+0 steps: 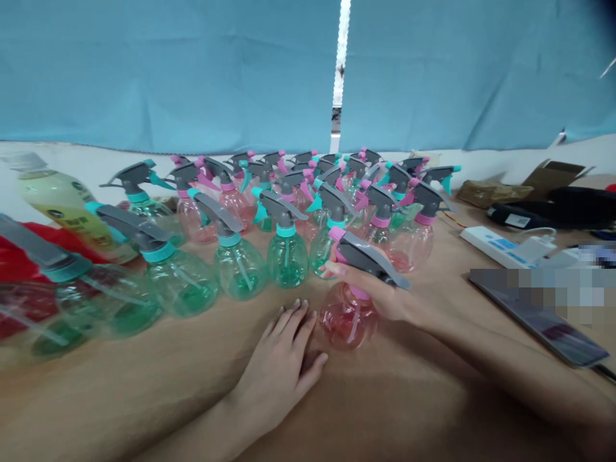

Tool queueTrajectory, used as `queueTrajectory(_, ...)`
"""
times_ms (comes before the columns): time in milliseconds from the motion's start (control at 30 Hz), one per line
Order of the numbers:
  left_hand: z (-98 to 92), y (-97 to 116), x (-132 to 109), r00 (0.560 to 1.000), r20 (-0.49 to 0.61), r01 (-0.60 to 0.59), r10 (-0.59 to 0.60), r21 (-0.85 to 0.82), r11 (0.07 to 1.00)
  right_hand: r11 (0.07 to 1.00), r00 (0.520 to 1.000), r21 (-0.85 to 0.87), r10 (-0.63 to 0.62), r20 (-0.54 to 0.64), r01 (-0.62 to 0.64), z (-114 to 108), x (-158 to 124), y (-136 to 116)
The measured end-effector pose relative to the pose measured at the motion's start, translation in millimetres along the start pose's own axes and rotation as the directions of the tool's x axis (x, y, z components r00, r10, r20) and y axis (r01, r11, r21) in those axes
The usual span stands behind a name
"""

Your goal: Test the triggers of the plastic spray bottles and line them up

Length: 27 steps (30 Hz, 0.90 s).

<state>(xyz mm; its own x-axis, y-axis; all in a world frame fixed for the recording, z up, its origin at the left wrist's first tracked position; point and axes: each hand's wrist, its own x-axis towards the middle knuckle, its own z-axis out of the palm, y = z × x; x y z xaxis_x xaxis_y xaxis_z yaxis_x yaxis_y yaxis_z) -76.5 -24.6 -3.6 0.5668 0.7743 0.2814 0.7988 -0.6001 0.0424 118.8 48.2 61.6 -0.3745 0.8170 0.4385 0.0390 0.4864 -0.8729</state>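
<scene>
My right hand (385, 292) is wrapped round the neck of a pink spray bottle (347, 316) with a grey and pink trigger head, which stands on the tan cloth (158, 398). My left hand (283, 362) lies flat on the cloth just left of that bottle, fingers stretched out and holding nothing. Behind both hands stand several green spray bottles (287, 253) and pink spray bottles (414, 240) in rows.
A yellowish drink bottle (62, 205) and something red (19, 256) lie at the far left. On the right are a white power strip (500, 247), a dark flat device (539, 314), black items (553, 208) and a cardboard piece (553, 173). Blue fabric (192, 70) hangs behind.
</scene>
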Motion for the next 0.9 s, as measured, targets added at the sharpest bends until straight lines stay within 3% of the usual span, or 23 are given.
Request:
queueTrajectory(300,-0.3,0.5,0.9,1.000,0.017,0.009,-0.009,-0.006,1.000,0.994,0.996,0.079,0.067,0.060,-0.072,-1.3,-2.8,0.3)
queueTrajectory(700,0.3,0.6,0.5,1.000,-0.008,0.008,-0.008,-0.046,0.999,0.989,0.999,0.147,-0.007,0.039,0.001,1.2,-2.4,-8.3)
queueTrajectory(900,-1.0,1.6,1.6,0.999,0.030,0.014,-0.014,-0.016,1.000,0.990,0.999,0.142,-0.014,0.037,0.009,0.4,-3.7,-8.8)
